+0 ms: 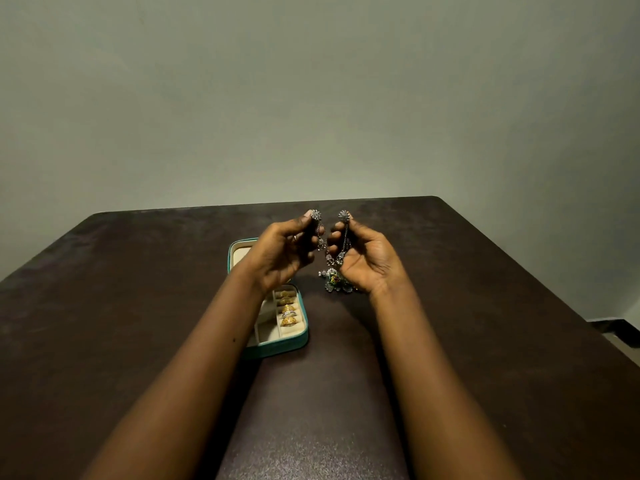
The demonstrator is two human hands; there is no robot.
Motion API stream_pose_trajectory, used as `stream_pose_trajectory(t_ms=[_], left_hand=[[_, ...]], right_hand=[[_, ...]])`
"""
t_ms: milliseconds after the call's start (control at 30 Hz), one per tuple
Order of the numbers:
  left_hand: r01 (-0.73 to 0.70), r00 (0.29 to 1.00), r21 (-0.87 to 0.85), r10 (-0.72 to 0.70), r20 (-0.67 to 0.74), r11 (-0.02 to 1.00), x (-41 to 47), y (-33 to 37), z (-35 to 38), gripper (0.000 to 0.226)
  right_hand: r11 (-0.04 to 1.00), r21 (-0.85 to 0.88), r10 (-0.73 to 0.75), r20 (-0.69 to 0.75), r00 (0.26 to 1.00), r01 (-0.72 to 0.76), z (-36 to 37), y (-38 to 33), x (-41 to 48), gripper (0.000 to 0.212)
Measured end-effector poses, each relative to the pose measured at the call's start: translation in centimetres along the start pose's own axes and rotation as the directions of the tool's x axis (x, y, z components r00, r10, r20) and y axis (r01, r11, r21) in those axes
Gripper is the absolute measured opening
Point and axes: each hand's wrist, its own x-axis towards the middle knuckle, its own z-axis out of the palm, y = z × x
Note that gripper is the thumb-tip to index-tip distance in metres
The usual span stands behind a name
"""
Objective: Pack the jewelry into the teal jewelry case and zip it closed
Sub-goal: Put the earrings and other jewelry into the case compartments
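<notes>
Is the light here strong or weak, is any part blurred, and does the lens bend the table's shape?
Head view: weak, even light, only a faint sheen low on the dark table; the wide lens stretches the forearms and splays the table's sides; the silver earrings pinched by the left hand and right hand look soft; the gold rings in the teal case read clearest.

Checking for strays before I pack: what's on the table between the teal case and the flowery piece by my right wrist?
Nothing: in the head view, only bare dark table shows between the teal case and the flowery piece.
</notes>
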Motion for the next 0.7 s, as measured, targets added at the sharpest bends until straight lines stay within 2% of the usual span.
stream_pose_trajectory(t_ms=[100,233,367,500,700], left_hand=[[0.008,1.000,-0.162,-0.006,0.017,0.987,-0.2,-0.2,-0.3,0.020],[-0.027,1.000,-0.214,0.028,0.002,0.977,-0.7,-0.4,-1.1,0.020],[-0.086,0.996,-0.155,0.080,-0.042,0.984,-1.2,-0.5,-1.5,0.018],[-0.153,0.987,-0.047,0.150,-0.062,0.987,-2.0,-0.2,-1.2,0.024],[-0.280,0.958,0.155,0.285,-0.016,0.948,-2.3,-0.2,-1.5,0.025]], right_hand=[[0.999,-0.021,0.044,0.035,0.998,-0.043,0.9,0.9,0.2,0.020],[0.999,-0.040,-0.019,0.073,0.997,0.022,1.6,1.6,0.1,0.022],[0.984,-0.151,-0.082,0.056,0.995,0.089,2.1,1.6,-0.3,0.023],[0.972,-0.192,-0.129,0.028,0.991,0.132,2.5,1.8,-0.5,0.022],[0.970,-0.233,-0.070,-0.006,0.998,0.067,3.3,2.4,-1.0,0.020]])
